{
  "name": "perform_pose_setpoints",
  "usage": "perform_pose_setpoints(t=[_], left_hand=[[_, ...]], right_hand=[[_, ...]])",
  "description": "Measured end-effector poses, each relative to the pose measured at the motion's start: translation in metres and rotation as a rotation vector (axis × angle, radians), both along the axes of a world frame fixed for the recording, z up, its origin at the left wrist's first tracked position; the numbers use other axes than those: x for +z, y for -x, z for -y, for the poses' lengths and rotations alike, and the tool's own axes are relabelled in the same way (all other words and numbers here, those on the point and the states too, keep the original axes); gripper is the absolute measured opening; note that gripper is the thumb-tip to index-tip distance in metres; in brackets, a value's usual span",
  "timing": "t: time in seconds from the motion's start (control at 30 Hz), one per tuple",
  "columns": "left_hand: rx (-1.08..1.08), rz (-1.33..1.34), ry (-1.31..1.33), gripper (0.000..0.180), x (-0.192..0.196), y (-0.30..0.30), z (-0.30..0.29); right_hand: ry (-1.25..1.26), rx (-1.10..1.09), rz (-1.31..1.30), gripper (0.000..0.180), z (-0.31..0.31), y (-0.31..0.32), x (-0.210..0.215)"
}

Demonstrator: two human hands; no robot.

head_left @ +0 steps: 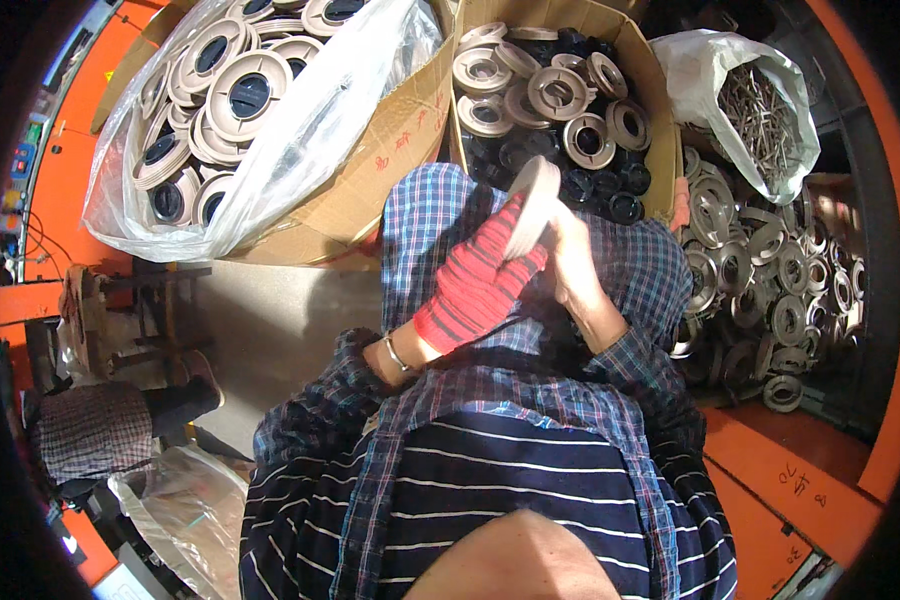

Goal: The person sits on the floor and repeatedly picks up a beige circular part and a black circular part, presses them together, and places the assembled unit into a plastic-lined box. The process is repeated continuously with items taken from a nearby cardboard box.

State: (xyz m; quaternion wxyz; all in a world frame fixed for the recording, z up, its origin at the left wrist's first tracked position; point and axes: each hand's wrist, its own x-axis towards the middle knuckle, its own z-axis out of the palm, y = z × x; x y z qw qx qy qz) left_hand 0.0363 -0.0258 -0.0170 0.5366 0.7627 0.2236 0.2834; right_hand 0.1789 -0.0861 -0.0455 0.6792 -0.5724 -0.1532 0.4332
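My left hand (480,280), in a red and dark striped glove, grips a round beige plastic flange (536,205) above my lap. The flange is tilted nearly edge-on, so its centre is hidden. My bare right hand (576,262) is pressed against its right side, with the fingertips partly out of sight behind it. Just beyond, a cardboard box (664,110) holds beige flanges (558,93) and black round caps (625,207). At the upper left, flanges with black centres (249,97) fill a plastic-lined carton (395,135).
On the right, loose beige rings (788,318) lie heaped beneath a white bag (700,70) of thin metal pieces (760,115). Orange frames (760,500) edge the place. At the lower left are another person's leg (185,400) and a clear plastic bag (185,510).
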Motion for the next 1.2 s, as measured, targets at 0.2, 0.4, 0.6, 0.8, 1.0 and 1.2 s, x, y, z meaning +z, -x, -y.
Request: perform_pose_setpoints(t=[0.2, 0.4, 0.6, 0.8, 1.0, 1.2], left_hand=[[0.022, 0.023, -0.146, 0.057, -0.007, 0.003, -0.017], [0.04, 0.047, 0.268, 0.057, 0.011, 0.015, -0.015], [-0.173, 0.006, -0.773, 0.061, 0.01, 0.018, -0.023], [-0.329, 0.308, 0.159, 0.06, 0.075, 0.084, -0.084], [0.87, -0.338, -1.099, 0.061, 0.189, 0.08, -0.181], [0.209, -0.193, -0.665, 0.068, 0.117, 0.043, -0.097]], right_hand=[[0.233, 0.208, 0.39, 0.044, 0.013, -0.013, 0.016], [-0.004, 0.139, 1.1, 0.065, 0.014, -0.014, 0.025], [-0.208, 0.214, -0.939, 0.067, 0.011, 0.006, 0.016], [0.051, 0.583, 0.149, 0.065, -0.018, -0.078, -0.017], [0.837, 0.3, 1.278, 0.059, -0.07, -0.197, -0.116], [1.056, 0.619, 1.423, 0.071, -0.07, -0.206, -0.158]])
